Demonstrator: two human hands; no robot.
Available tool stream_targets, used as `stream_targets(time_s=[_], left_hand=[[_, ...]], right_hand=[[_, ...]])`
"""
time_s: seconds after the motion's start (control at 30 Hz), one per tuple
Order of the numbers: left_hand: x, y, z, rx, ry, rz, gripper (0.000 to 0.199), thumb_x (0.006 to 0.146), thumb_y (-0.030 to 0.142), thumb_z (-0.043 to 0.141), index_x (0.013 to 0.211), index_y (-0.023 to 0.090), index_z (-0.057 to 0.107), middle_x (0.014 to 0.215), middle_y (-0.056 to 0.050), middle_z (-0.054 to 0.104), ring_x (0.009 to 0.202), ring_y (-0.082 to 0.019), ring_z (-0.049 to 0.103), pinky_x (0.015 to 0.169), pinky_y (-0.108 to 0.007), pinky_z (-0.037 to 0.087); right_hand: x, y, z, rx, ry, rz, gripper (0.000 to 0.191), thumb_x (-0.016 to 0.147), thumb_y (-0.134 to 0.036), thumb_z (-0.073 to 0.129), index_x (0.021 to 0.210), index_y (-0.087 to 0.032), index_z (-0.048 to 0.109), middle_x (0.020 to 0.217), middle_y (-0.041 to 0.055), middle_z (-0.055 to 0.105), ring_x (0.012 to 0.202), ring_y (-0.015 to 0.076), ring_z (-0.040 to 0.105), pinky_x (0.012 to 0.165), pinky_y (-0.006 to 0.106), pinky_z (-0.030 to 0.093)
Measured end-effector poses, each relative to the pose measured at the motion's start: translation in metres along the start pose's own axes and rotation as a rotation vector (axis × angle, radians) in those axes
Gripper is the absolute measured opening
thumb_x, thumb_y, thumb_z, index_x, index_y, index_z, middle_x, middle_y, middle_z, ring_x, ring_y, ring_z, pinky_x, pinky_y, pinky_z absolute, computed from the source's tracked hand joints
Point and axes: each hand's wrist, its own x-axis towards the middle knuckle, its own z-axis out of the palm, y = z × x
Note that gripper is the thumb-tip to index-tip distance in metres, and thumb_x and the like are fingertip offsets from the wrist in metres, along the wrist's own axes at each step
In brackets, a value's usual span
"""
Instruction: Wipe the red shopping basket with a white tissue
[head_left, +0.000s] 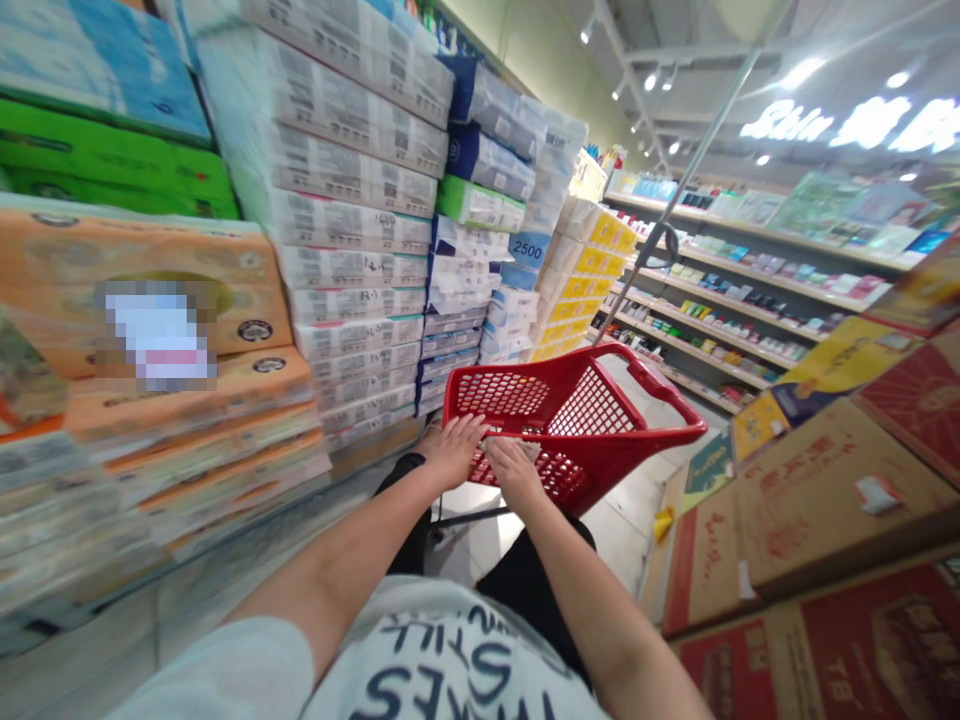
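A red plastic shopping basket (585, 490) with perforated walls and a raised handle (664, 400) at its far right stands tilted in front of my legs. My left hand (456, 452) rests on its near left rim, fingers stretched out and lying flat. Just right of it, my right hand (514, 474) is closed at the near wall. A small crumpled whitish cloth or tissue (529, 447) shows beside its fingers, pinched against the rim. Its exact kind is too small to make out. Part of the basket's inside is hidden by the near wall.
Orange tissue packs (247, 375) and tall stacks of white packs (360, 230) line the left. Cardboard cartons (832, 490) are piled on the right. Stocked shelves (735, 290) stand at the back, behind a slanting metal pole (697, 155). Tiled floor (622, 530) lies between.
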Motion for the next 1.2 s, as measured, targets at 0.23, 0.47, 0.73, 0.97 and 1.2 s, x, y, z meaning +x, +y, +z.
stream_targets(time_s=[0.23, 0.47, 0.73, 0.97, 1.2], left_hand=[[-0.001, 0.002, 0.0, -0.024, -0.003, 0.017, 0.07, 0.075, 0.016, 0.053, 0.143, 0.015, 0.037, 0.155, -0.01, 0.033, 0.144, -0.026, 0.024, 0.12, -0.047, 0.015], [0.0, 0.003, -0.001, -0.031, 0.003, 0.001, 0.069, 0.076, 0.021, 0.054, 0.143, 0.018, 0.037, 0.155, -0.008, 0.033, 0.143, -0.027, 0.026, 0.121, -0.046, 0.016], [-0.001, -0.001, -0.003, 0.043, -0.012, 0.032, 0.069, 0.078, 0.023, 0.055, 0.143, 0.016, 0.034, 0.155, -0.01, 0.032, 0.143, -0.029, 0.026, 0.12, -0.048, 0.019], [-0.002, -0.007, 0.0, 0.077, 0.037, 0.09, 0.073, 0.078, 0.025, 0.057, 0.145, 0.02, 0.026, 0.153, -0.013, 0.035, 0.141, -0.031, 0.031, 0.116, -0.053, 0.025], [0.001, -0.01, 0.001, 0.096, 0.045, 0.124, 0.073, 0.082, 0.032, 0.057, 0.146, 0.019, 0.023, 0.151, -0.017, 0.037, 0.139, -0.034, 0.034, 0.113, -0.056, 0.029]], right_hand=[[0.002, -0.002, -0.01, 0.02, -0.092, 0.025, 0.029, 0.097, -0.017, 0.045, 0.116, -0.017, 0.066, 0.121, 0.0083, 0.064, 0.121, 0.0234, 0.049, 0.102, 0.039, 0.04], [0.0, -0.008, -0.009, 0.036, -0.193, 0.15, 0.029, 0.098, -0.019, 0.044, 0.118, -0.019, 0.065, 0.121, 0.0088, 0.063, 0.12, 0.0245, 0.046, 0.103, 0.042, 0.035], [0.006, -0.011, -0.006, 0.065, -0.12, 0.14, 0.028, 0.098, -0.019, 0.044, 0.114, -0.017, 0.067, 0.112, 0.009, 0.065, 0.114, 0.0204, 0.051, 0.099, 0.035, 0.043], [0.0, -0.016, -0.003, 0.103, -0.058, 0.187, 0.028, 0.097, -0.019, 0.046, 0.117, -0.018, 0.065, 0.118, 0.0083, 0.063, 0.119, 0.0169, 0.05, 0.103, 0.031, 0.043], [-0.004, -0.014, -0.008, 0.115, 0.003, 0.192, 0.028, 0.097, -0.021, 0.048, 0.12, -0.02, 0.064, 0.12, 0.0063, 0.063, 0.12, 0.0153, 0.05, 0.106, 0.029, 0.04]])
